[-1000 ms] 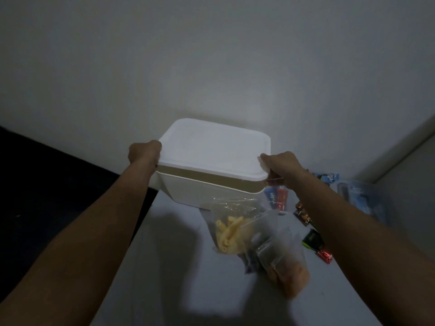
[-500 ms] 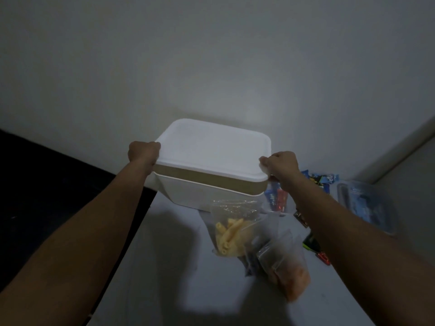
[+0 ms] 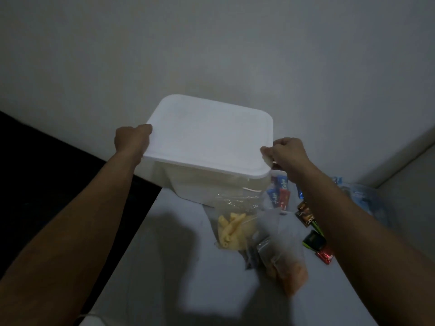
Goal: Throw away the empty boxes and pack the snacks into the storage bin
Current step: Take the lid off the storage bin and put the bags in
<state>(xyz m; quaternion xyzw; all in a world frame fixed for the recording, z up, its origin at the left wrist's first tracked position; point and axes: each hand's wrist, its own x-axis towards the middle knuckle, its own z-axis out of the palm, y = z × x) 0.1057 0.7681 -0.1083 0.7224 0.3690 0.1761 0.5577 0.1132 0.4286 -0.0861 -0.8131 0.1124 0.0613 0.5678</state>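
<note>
A white storage bin stands at the far end of a pale table, against the wall. Its white lid is raised and tilted above the bin, front edge lifted. My left hand grips the lid's left edge and my right hand grips its right edge. In front of the bin lie a clear bag of yellow stick snacks and a clear bag of orange snacks. Small wrapped snacks in blue, red and dark wrappers lie to the right, partly hidden by my right arm.
A crumpled bluish clear plastic bag sits at the far right by the wall corner. Left of the table the space drops into darkness. A white object peeks in at the bottom edge.
Both hands have lifted the lid further off the bin and tilted it up, so it now covers most of the bin's opening from view. The snacks have not moved.
</note>
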